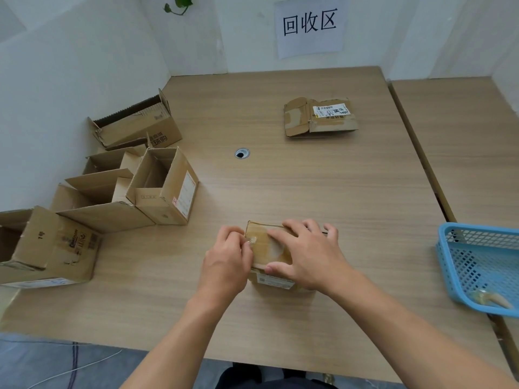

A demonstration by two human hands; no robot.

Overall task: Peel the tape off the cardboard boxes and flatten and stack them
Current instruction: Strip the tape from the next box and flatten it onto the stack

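A small taped cardboard box (266, 248) lies on the wooden table (309, 186) right in front of me. My right hand (306, 251) lies over its top, thumb at the near edge and fingers curled round the far right edge. At the box's left end my left hand (227, 256) pinches a lifted end of clear tape (251, 240). A flattened box with a shipping label (320, 117) rests at the far right of the table.
Several open cardboard boxes (165, 186) crowd the left side along the wall. A blue plastic basket (483, 265) at the right edge holds a wad of peeled tape (491, 299). A cable hole (242, 153) sits mid-table. A paper sign (309, 23) hangs on the wall.
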